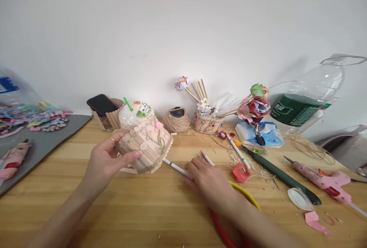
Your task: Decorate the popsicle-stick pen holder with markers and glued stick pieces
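My left hand (107, 160) grips a small craft-stick basket (143, 144), tilted over the table, thumb on its front and a ring on one finger. The basket has a scalloped rim, a twine bow, a pink flower and a heart shape. My right hand (210, 183) is low over the table, its fingers curled round the end of a white marker (176, 167); the fingertips are partly hidden. Just beyond the fingers lies a pink-tipped marker (207, 157). Under the right wrist pass a yellow cord (246, 192) and a red cord (219, 227).
Behind stand a coconut-drink cup (134, 116), a twine ball (176, 121) and a decorated stick holder (209, 121). To the right are a green-handled knife (283, 173), a pink glue gun (327, 181) and a large plastic bottle (304, 102). A grey mat (57, 137) lies left.
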`<state>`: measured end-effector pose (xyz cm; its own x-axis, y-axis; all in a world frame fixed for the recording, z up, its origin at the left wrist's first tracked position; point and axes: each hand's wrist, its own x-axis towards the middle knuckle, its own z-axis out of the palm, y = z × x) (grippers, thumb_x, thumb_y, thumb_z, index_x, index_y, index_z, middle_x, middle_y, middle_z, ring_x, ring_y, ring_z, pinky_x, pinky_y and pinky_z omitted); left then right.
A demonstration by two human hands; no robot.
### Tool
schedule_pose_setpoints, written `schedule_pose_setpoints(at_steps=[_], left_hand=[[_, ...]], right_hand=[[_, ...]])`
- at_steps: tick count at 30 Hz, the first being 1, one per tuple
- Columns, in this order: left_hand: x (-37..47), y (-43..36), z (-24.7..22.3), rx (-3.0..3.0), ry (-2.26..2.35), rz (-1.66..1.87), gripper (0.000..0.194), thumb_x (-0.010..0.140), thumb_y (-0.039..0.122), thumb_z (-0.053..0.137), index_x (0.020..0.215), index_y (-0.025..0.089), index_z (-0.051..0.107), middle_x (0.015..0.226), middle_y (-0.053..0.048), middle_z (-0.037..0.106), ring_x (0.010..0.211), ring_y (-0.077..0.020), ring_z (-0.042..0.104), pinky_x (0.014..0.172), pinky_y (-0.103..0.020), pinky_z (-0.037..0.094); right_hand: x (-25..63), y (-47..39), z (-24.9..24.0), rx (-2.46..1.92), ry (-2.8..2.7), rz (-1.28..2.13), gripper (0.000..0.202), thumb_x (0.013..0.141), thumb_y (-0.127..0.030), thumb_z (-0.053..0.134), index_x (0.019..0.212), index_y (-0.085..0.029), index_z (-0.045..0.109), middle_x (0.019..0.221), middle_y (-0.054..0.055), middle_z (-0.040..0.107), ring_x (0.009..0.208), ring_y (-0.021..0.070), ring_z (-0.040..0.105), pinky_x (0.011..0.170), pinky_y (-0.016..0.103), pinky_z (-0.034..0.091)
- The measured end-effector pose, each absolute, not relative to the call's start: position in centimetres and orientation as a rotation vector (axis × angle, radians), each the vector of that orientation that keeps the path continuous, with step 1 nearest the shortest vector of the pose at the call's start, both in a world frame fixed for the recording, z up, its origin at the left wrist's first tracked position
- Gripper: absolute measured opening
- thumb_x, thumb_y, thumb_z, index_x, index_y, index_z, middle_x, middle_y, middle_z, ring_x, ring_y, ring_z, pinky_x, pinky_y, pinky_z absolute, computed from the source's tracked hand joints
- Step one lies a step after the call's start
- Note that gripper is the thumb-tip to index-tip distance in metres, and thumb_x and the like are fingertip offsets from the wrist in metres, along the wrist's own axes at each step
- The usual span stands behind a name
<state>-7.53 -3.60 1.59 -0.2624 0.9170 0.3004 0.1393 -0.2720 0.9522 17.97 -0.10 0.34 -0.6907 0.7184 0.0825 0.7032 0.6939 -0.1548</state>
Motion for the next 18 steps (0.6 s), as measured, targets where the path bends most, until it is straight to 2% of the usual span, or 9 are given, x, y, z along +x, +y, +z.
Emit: schedule_pose_setpoints(at_steps=[2,5,10,13,15,18], left_hand=[[-7.7,-3.5,1.5,1.370,1.325,1.617,0.034,0.065,0.026,0.078,0.096,0.023,0.065,0.098,0.000,0.064,0.087,-0.0181,0.059,0.072,-0.025,0.050],[-7.5,-3.4,1.6,1.574,1.272,1.624,0.027,0.067,0.024,0.076,0.092,0.021,0.065,0.096,-0.002,0.062,0.090,-0.0194,0.058,0.075,-0.028,0.050],[-5.7,-3.8,1.4,2.248,1.211,1.495,0.018,0.069,0.020,0.074,0.078,0.020,0.058,0.082,-0.002,0.059,0.098,-0.0236,0.052,0.089,-0.039,0.043],[-4.0,-4.2,0.7,2.553,1.238,1.248,0.017,0.072,0.019,0.072,0.076,0.020,0.056,0.078,-0.001,0.061,0.099,-0.0243,0.052,0.103,-0.051,0.026],[-3.2,-4.4,0.3,2.665,1.247,1.104,0.016,0.074,0.023,0.071,0.082,0.021,0.058,0.084,-0.002,0.064,0.104,-0.0258,0.051,0.108,-0.057,0.015],[-2.4,-5.0,0.6,2.753,1.234,1.098,0.041,0.076,0.042,0.067,0.108,0.019,0.055,0.103,-0.009,0.063,0.113,-0.0288,0.047,0.109,-0.059,0.012]], right_hand=[[17.0,0.0,0.0,-1.265,-2.709,0.316,0.004,0.083,-0.016,0.060,0.083,-0.014,0.063,0.090,0.013,0.066,0.089,0.0283,0.062,0.079,0.039,0.047],[17.2,1.0,0.0,-1.367,-2.573,0.440,0.011,0.085,-0.012,0.053,0.077,-0.015,0.061,0.085,0.012,0.067,0.081,0.0261,0.063,0.074,0.037,0.047],[19.5,2.4,1.7,-1.436,-2.282,0.711,0.023,0.094,-0.027,0.034,0.083,-0.017,0.052,0.073,0.005,0.064,0.064,0.0169,0.060,0.059,0.027,0.046],[20.5,1.6,3.0,-1.273,-2.061,1.151,0.031,0.095,-0.040,0.031,0.083,-0.018,0.049,0.071,0.001,0.058,0.057,0.0121,0.052,0.051,0.022,0.041],[20.8,0.3,3.8,-1.149,-1.854,1.447,0.031,0.091,-0.046,0.040,0.079,-0.019,0.048,0.069,-0.002,0.052,0.056,0.0108,0.046,0.051,0.021,0.038],[21.1,-2.0,4.8,-1.122,-1.770,1.538,0.030,0.088,-0.047,0.047,0.075,-0.019,0.048,0.066,-0.004,0.044,0.059,0.0109,0.040,0.055,0.021,0.036]])
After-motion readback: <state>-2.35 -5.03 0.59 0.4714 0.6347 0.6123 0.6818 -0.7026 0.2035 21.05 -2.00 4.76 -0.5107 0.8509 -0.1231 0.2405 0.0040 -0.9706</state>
